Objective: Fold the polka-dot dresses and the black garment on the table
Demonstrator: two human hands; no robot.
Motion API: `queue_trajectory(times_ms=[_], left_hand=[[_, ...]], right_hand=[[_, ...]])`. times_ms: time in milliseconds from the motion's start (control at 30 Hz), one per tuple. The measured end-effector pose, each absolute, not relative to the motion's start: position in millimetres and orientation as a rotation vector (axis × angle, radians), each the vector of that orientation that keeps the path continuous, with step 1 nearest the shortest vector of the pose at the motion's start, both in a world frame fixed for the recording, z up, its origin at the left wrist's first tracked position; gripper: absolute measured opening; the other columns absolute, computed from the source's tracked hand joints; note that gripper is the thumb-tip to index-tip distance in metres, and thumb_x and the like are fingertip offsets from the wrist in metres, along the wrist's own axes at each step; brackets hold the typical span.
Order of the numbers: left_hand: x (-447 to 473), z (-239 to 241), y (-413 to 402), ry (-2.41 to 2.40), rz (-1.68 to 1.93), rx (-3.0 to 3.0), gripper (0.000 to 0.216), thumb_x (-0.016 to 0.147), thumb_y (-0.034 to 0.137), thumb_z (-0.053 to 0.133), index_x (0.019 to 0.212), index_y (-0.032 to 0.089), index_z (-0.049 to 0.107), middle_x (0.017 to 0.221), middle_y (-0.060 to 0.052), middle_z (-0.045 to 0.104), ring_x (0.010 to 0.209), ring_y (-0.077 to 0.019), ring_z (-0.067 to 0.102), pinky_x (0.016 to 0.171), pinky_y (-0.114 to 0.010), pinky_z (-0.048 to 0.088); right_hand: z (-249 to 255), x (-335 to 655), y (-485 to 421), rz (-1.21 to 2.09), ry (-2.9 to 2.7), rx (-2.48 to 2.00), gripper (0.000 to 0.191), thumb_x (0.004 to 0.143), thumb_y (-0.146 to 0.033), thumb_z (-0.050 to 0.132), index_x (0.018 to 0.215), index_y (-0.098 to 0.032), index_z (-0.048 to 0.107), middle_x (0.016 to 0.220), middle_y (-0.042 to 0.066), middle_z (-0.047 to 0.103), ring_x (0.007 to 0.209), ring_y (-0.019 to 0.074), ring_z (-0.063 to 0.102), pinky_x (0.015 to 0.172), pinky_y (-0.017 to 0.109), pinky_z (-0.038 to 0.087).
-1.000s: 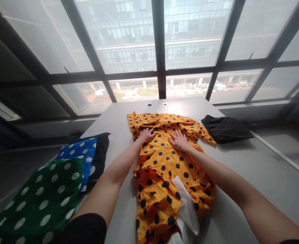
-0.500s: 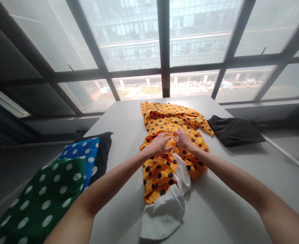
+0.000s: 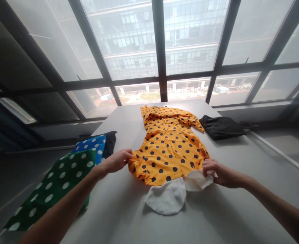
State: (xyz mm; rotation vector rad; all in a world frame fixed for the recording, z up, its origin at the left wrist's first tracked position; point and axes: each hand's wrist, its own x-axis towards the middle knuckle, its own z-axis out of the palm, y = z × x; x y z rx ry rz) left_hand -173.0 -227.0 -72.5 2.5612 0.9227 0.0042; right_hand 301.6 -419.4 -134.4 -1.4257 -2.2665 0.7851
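Note:
An orange dress with black dots [image 3: 168, 145] lies spread on the grey table [image 3: 230, 203], its top toward the window. A white lining [image 3: 168, 198] sticks out from under its near hem. My left hand [image 3: 116, 161] pinches the hem's left corner. My right hand [image 3: 219, 173] grips the hem's right corner together with the white lining. Both hands are closed on the fabric and pull the hem wide apart.
A green cloth with white dots [image 3: 52, 186] hangs over the table's left edge, with a blue dotted cloth [image 3: 89, 147] and a dark cloth [image 3: 110, 142] behind it. A black garment [image 3: 221, 127] lies at the right of the dress. Large windows stand beyond the table.
My hands left the middle of the dress, moved toward me and apart to the hem's corners. The bunched skirt now lies spread flat and wide.

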Motion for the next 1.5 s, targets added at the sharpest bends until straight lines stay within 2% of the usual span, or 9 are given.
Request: queue_trajectory(times_ms=[233, 433, 600, 800, 967, 1100, 1200, 1333, 1500], left_hand=[[-231.5, -90.9, -258.4, 1.444, 0.018, 2.637, 0.039, 0.086, 0.008, 0.050, 0.100, 0.023, 0.082, 0.132, -0.011, 0.071, 0.124, -0.0319, 0.066, 0.110, -0.047, 0.050], [-115.8, -128.1, -321.2, 1.080, 0.428, 2.657, 0.037, 0.105, 0.025, 0.045, 0.128, 0.024, 0.074, 0.142, -0.008, 0.067, 0.128, -0.0244, 0.065, 0.114, -0.039, 0.051], [-73.3, -169.3, -336.4, 0.879, 0.057, 2.765, 0.069, 0.103, 0.055, 0.056, 0.166, 0.032, 0.039, 0.173, -0.010, 0.030, 0.160, -0.0397, 0.026, 0.127, -0.068, 0.019], [-127.1, -171.5, -316.0, 0.797, -0.215, 2.719, 0.069, 0.104, 0.067, 0.044, 0.167, 0.044, 0.028, 0.177, -0.004, 0.013, 0.162, -0.0445, 0.006, 0.124, -0.075, 0.005], [-171.6, -131.8, -322.7, 0.711, -0.471, 2.576, 0.093, 0.083, 0.063, 0.080, 0.163, 0.046, 0.037, 0.178, -0.004, 0.012, 0.161, -0.0471, 0.008, 0.126, -0.070, 0.014], [-171.4, -88.5, -321.1, 0.682, -0.422, 2.423, 0.059, 0.091, 0.055, 0.074, 0.147, 0.040, 0.064, 0.154, -0.004, 0.061, 0.140, -0.0337, 0.058, 0.116, -0.045, 0.047], [-136.4, -84.6, -298.2, 0.813, -0.079, 2.422, 0.044, 0.104, 0.050, 0.056, 0.141, 0.030, 0.069, 0.130, -0.005, 0.076, 0.116, -0.0246, 0.072, 0.102, -0.034, 0.056], [-74.3, -126.6, -244.2, 0.977, 0.437, 2.603, 0.044, 0.105, 0.040, 0.051, 0.142, 0.022, 0.067, 0.147, -0.011, 0.065, 0.137, -0.0260, 0.060, 0.119, -0.039, 0.044], [-51.6, -180.2, -207.5, 1.213, 0.251, 2.740, 0.059, 0.106, 0.048, 0.050, 0.160, 0.025, 0.049, 0.171, -0.014, 0.035, 0.161, -0.0377, 0.023, 0.129, -0.063, 0.017]], right_hand=[[-124.0, 328.3, -468.1, 0.770, -2.214, -1.570, 0.039, 0.092, -0.045, 0.070, 0.126, -0.027, 0.074, 0.125, 0.012, 0.072, 0.119, 0.0316, 0.065, 0.105, 0.045, 0.052], [-126.8, 278.5, -434.0, 0.288, -2.132, -1.609, 0.034, 0.107, -0.037, 0.045, 0.108, -0.023, 0.076, 0.124, 0.013, 0.072, 0.115, 0.0275, 0.067, 0.102, 0.044, 0.055], [-163.6, 288.3, -427.4, 0.469, -2.294, -1.792, 0.062, 0.099, -0.048, 0.059, 0.158, -0.029, 0.053, 0.170, 0.010, 0.038, 0.160, 0.0356, 0.028, 0.128, 0.058, 0.027], [-194.8, 306.4, -481.9, 0.533, -2.242, -1.960, 0.087, 0.095, -0.065, 0.062, 0.169, -0.032, 0.030, 0.177, 0.010, 0.010, 0.163, 0.0381, 0.009, 0.130, 0.063, 0.016], [-159.6, 273.1, -513.5, 0.587, -2.218, -1.809, 0.062, 0.095, -0.065, 0.064, 0.148, -0.035, 0.064, 0.153, 0.013, 0.060, 0.141, 0.0384, 0.056, 0.115, 0.055, 0.047], [-135.4, 259.1, -479.3, 0.431, -2.004, -1.742, 0.043, 0.109, -0.049, 0.043, 0.125, -0.026, 0.076, 0.119, 0.011, 0.077, 0.108, 0.0277, 0.073, 0.098, 0.044, 0.058], [-146.1, 249.7, -428.8, 0.327, -2.039, -1.628, 0.039, 0.105, -0.044, 0.052, 0.133, -0.024, 0.072, 0.137, 0.013, 0.069, 0.127, 0.0289, 0.065, 0.110, 0.047, 0.052], [-175.0, 230.7, -373.5, 0.317, -2.161, -1.716, 0.061, 0.102, -0.043, 0.058, 0.158, -0.020, 0.052, 0.171, 0.017, 0.033, 0.160, 0.0347, 0.027, 0.128, 0.057, 0.027], [-196.4, 212.4, -385.6, 0.428, -2.268, -1.811, 0.076, 0.101, -0.058, 0.056, 0.167, -0.026, 0.036, 0.176, 0.015, 0.014, 0.163, 0.0394, 0.008, 0.130, 0.065, 0.011]])
